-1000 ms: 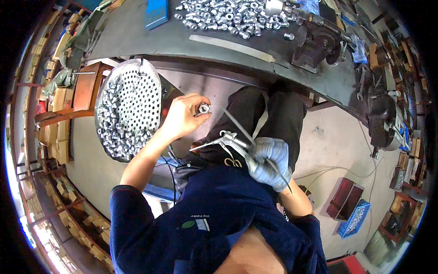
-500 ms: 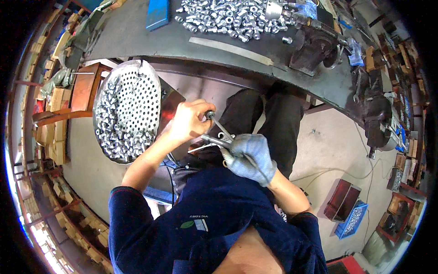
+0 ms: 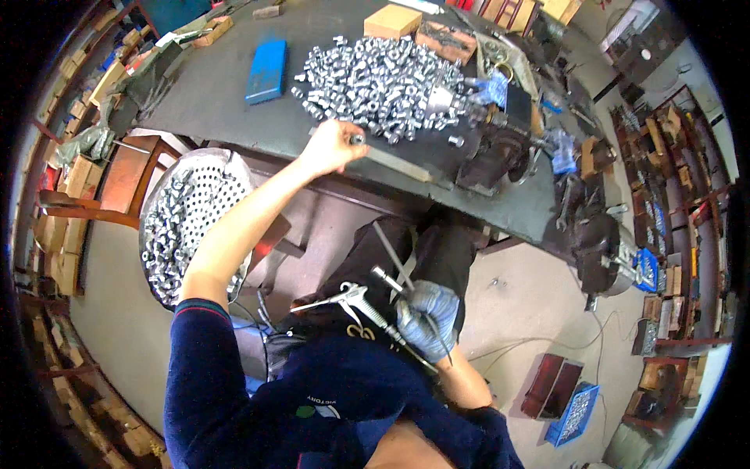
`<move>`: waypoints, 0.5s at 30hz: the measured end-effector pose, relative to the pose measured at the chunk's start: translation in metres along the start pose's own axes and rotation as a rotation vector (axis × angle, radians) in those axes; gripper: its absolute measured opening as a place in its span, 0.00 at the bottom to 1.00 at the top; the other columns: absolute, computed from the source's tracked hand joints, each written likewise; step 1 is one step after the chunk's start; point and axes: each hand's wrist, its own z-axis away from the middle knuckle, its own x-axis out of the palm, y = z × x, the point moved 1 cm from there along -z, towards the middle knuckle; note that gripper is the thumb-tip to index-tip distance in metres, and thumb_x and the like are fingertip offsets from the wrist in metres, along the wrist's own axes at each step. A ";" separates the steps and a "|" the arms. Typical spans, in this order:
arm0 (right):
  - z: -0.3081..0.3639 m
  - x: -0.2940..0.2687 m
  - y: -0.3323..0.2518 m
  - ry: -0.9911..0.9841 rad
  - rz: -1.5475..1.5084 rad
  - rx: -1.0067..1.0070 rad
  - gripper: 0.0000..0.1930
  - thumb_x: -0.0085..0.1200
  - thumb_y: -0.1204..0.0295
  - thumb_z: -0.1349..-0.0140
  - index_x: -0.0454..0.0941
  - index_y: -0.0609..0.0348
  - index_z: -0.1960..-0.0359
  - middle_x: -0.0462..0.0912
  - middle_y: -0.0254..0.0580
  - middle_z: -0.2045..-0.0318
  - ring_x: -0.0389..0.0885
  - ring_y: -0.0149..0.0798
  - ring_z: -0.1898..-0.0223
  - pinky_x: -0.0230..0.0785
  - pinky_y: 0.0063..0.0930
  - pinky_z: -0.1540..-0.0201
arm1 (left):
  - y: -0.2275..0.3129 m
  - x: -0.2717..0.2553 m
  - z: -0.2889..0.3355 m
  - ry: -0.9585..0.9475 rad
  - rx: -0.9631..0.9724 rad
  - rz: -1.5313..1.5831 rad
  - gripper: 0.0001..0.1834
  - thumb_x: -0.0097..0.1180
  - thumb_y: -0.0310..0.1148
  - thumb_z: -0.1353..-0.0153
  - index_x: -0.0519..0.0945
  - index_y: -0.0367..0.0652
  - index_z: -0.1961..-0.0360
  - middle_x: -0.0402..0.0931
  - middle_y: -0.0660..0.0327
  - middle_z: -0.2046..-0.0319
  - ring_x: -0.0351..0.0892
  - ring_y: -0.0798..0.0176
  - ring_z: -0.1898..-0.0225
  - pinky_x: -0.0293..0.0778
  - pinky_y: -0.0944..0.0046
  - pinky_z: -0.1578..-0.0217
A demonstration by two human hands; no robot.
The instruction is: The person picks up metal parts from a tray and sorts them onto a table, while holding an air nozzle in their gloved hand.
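Pinching a small metal nut in the bare left hand, with the pile of nuts near at one o'clock, closer to this hand than to the right. Wrapped closed around a thin rod in the gloved right hand, aimed lengthwise from five toward eleven o'clock. Cannot tell whether also gripping the air gun at nine o'clock.

Left fingers holding metal fitting, gloved right fingers around rod
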 end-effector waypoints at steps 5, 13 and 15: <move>0.011 0.009 0.004 -0.014 -0.143 0.150 0.09 0.62 0.75 0.59 0.72 0.53 0.87 0.71 0.42 0.88 0.71 0.45 0.85 0.64 0.32 0.81 | 0.038 -0.018 -0.083 0.117 0.113 0.672 0.28 0.58 0.26 0.46 0.65 0.31 0.43 0.78 0.52 0.61 0.80 0.64 0.69 0.78 0.67 0.67; 0.014 0.000 0.002 -0.106 -0.116 0.194 0.07 0.60 0.78 0.57 0.73 0.56 0.84 0.73 0.42 0.85 0.72 0.42 0.84 0.65 0.29 0.80 | -0.001 -0.075 -0.018 0.126 0.117 0.430 0.23 0.56 0.30 0.40 0.68 0.31 0.45 0.80 0.53 0.66 0.80 0.67 0.69 0.76 0.69 0.65; 0.025 0.004 0.009 -0.080 -0.165 0.200 0.06 0.59 0.78 0.56 0.73 0.57 0.84 0.72 0.42 0.86 0.72 0.41 0.85 0.65 0.28 0.80 | -0.028 -0.096 0.028 0.177 -0.001 0.189 0.21 0.57 0.31 0.41 0.72 0.32 0.49 0.80 0.58 0.73 0.78 0.71 0.73 0.74 0.71 0.69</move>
